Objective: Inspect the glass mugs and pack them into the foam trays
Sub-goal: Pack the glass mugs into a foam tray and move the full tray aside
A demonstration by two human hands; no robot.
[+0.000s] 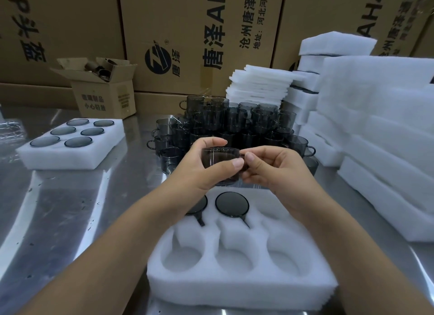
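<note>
Fingers [215, 141] of left hand [199, 168] clamped round a smoky glass mug [217, 157], right hand [277, 168] pinching its handle; held up over the foam tray [234, 289], likely for checking before dropping in.

- Hands: two, the left hand [202, 167] and the right hand [279, 171], sharing one held mug [219, 158].
- Open foam trays on the table: two, a near tray [234, 289] and a far tray [70, 158].
- Near-tray pockets: six. Two contained packed mugs [231, 203], three front ones were bare, and one was partly hidden by the right wrist.
- Far-tray mugs [77, 141]: six, one per pocket.
- Loose mugs [234, 122] behind the hands: too overlapped to count.
- Small open box [105, 98]: one.
- Large printed cartons [199, 33]: at least three.
- Stack of thin foam sheets [258, 87]: one.
</note>
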